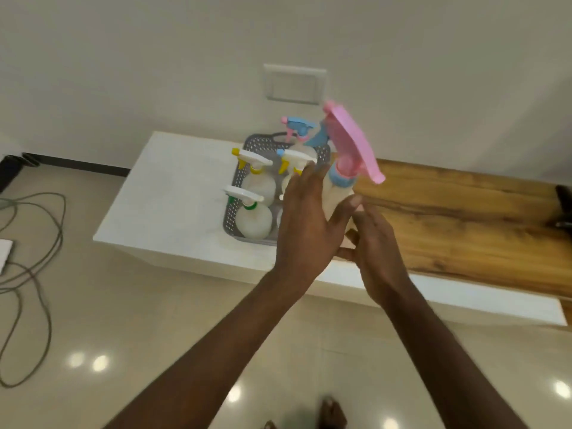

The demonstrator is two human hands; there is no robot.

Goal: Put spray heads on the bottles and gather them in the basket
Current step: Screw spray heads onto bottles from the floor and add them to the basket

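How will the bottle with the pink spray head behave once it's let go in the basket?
The bottle looks like pale, light plastic, so it probably lifts easily. Its pink spray head is wide and overhangs the body, so it seems top-heavy and apt to tip. The basket and neighbouring bottles should prop it up.

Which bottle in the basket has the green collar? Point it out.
The bottle with the green collar, at the basket's near left corner; the two behind it have yellow, the far one pink-blue.

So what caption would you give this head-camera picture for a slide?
Both hands, left hand and right hand, hold a pink-headed spray bottle over a grey basket of capped bottles.
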